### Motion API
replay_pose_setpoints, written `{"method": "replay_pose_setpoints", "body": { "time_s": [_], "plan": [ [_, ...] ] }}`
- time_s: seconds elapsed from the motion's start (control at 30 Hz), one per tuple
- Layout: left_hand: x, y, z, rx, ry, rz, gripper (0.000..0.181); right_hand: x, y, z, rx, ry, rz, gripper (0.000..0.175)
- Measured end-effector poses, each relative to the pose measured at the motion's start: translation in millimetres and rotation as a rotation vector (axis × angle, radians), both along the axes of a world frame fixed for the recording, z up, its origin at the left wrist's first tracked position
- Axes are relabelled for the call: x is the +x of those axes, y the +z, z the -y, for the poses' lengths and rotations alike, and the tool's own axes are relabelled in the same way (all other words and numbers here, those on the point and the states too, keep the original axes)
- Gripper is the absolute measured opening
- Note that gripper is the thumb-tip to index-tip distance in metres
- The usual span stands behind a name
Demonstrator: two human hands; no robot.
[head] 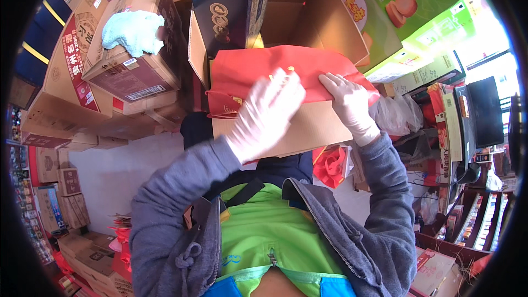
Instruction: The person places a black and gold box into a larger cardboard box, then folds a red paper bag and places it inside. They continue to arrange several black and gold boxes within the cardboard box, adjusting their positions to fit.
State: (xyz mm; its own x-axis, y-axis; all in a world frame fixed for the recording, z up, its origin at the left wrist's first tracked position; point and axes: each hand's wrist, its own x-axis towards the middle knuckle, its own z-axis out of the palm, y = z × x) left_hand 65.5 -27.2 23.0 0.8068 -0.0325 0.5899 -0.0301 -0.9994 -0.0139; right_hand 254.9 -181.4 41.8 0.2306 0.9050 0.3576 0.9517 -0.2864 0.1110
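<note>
A red bag (255, 62) with gold print lies across an open cardboard box in front of me. My left hand (270, 111), in a white glove, is flat over the bag's front and blurred; I cannot tell whether it touches. Also gloved in white, my right hand (348, 103) rests on the right part of the bag with its fingers spread on the red surface. Neither hand grips anything that shows. Below the bag hangs a bare cardboard flap (309, 126). A dark blue printed box (222, 12) stands upright behind the bag.
On the left a light blue cloth (134, 31) lies on a cardboard carton (130, 76) among stacked cartons. Green printed cartons (416, 4) stand at upper right. Plastic bags (396, 113) and a dark monitor (486, 111) are on the right. Red wrapping (330, 167) lies below the flap.
</note>
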Motion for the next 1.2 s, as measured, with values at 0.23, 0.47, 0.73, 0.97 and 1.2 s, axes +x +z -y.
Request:
{"method": "replay_pose_setpoints", "body": {
  "time_s": [0.23, 0.47, 0.73, 0.97, 1.2],
  "plan": [
    [-28.2, 3.1, 38.5, -0.334, -0.237, 0.239, 0.038, -6.0, 5.4, 30.2, 0.149, 0.028, 0.064, 0.049],
    [-39.4, -30.7, 62.2, -1.117, -0.289, -0.307, 0.034, -10.3, -67.9, 30.0, 0.059, 0.051, 0.021, 0.048],
    [-8.8, -51.8, 70.2, -0.557, -0.156, -0.190, 0.077, -9.4, -116.0, 32.2, 0.031, 0.024, -0.077, 0.045],
    [45.1, -89.5, 24.9, 0.152, 0.228, -0.626, 0.056, -10.4, -107.6, 22.7, -0.042, 0.093, 0.039, 0.046],
    [48.0, -104.5, 17.6, 0.178, 0.218, -0.564, 0.045, 16.2, -115.3, 30.4, -0.099, 0.052, -0.028, 0.038]
  ]
}}
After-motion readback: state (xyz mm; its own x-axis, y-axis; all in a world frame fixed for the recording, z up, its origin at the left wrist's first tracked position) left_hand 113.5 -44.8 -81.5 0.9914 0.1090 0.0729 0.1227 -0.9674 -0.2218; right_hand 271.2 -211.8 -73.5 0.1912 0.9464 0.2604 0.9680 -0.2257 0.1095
